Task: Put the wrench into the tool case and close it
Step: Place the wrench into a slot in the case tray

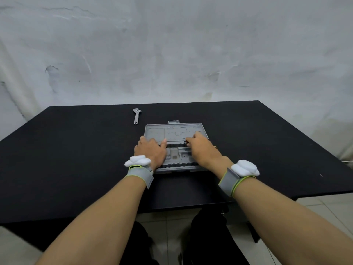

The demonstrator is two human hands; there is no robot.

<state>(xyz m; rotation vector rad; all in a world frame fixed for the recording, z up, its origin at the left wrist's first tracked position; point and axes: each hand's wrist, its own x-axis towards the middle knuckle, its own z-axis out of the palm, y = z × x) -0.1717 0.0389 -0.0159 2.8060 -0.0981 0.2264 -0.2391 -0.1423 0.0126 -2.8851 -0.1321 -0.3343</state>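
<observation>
A grey plastic tool case lies opened flat on the black table, its moulded insides facing up and its latch tab at the far edge. My left hand rests flat on the case's left side with the thumb stretched toward the middle hinge line. On the right side lies my right hand, fingers spread over the far half. Neither hand holds anything. A small silver adjustable wrench lies on the table beyond the case's far left corner, jaw pointing away, apart from both hands.
A rough white wall stands right behind the table's far edge. Both wrists carry grey straps with white pods. My dark-clothed legs and a tiled floor show below the table's near edge. A white cable lies at the far right.
</observation>
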